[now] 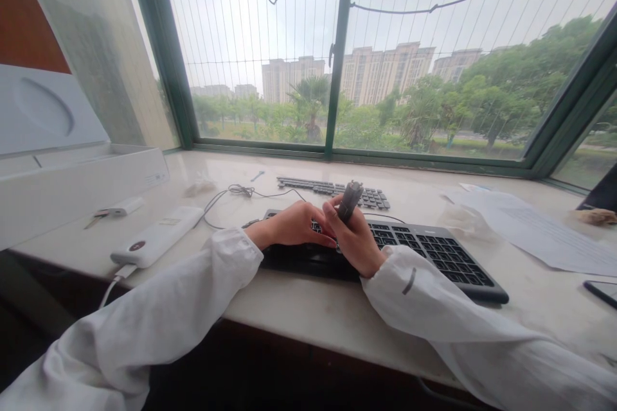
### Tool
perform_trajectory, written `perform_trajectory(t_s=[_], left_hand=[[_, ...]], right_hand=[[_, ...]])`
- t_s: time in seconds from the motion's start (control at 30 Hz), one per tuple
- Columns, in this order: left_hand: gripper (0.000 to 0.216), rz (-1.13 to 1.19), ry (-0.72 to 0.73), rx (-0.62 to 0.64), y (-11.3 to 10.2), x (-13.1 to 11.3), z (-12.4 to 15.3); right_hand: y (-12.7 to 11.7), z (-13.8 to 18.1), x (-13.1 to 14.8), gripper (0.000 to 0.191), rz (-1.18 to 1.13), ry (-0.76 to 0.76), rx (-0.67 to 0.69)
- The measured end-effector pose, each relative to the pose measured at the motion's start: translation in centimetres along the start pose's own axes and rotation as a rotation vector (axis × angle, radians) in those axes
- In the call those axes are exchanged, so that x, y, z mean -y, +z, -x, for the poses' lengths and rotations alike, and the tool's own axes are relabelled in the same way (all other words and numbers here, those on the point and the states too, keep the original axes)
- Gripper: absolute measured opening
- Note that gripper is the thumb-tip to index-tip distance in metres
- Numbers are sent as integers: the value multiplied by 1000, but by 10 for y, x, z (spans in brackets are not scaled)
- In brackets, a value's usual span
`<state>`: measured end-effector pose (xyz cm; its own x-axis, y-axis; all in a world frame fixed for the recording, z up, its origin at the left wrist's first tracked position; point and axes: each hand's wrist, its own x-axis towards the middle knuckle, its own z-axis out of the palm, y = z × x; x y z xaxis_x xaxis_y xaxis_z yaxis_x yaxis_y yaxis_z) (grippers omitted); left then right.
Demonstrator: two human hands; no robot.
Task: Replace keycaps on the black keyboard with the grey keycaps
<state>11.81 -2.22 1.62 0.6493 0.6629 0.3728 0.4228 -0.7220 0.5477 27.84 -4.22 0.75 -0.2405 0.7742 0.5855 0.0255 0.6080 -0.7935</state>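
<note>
A dark keyboard (434, 253) lies on the pale stone sill in front of me. My left hand (292, 226) rests on its left part, fingers curled down onto the keys. My right hand (354, 237) is closed round a small grey tool (349, 199) that stands upright above the keys, its tip hidden behind my fingers. Both hands touch each other over the keyboard's left half. White sleeves cover both arms.
Rows of loose grey keycaps (332, 189) lie behind the keyboard. A white power bank (157, 236) with cable, a thin wire (241, 192) and an open white box (72, 173) stand left. Papers (530, 225) and a phone's edge (602, 292) lie right. The window is behind.
</note>
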Motion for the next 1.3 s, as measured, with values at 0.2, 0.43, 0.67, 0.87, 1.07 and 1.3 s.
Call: perform_trajectory(t_s=[0.2, 0.43, 0.67, 0.87, 1.07, 1.3], left_hand=[[25, -29, -18, -7, 0, 0, -1], [27, -62, -101, -14, -1, -1, 0], [27, -24, -79, 7, -1, 4, 1], [34, 69, -170, 38, -1, -4, -1], [41, 136, -326, -43, -9, -8, -2], [32, 171, -382, -180, -15, -7, -2]], right_hand=[[1, 0, -1, 27, 56, -70, -4], [0, 2, 2, 26, 65, -66, 68], [1, 12, 9, 16, 196, -209, 181], [-15, -4, 5, 20, 285, -184, -129], [-38, -14, 1, 9, 601, -271, 20], [-44, -18, -12, 39, 808, -248, 208]])
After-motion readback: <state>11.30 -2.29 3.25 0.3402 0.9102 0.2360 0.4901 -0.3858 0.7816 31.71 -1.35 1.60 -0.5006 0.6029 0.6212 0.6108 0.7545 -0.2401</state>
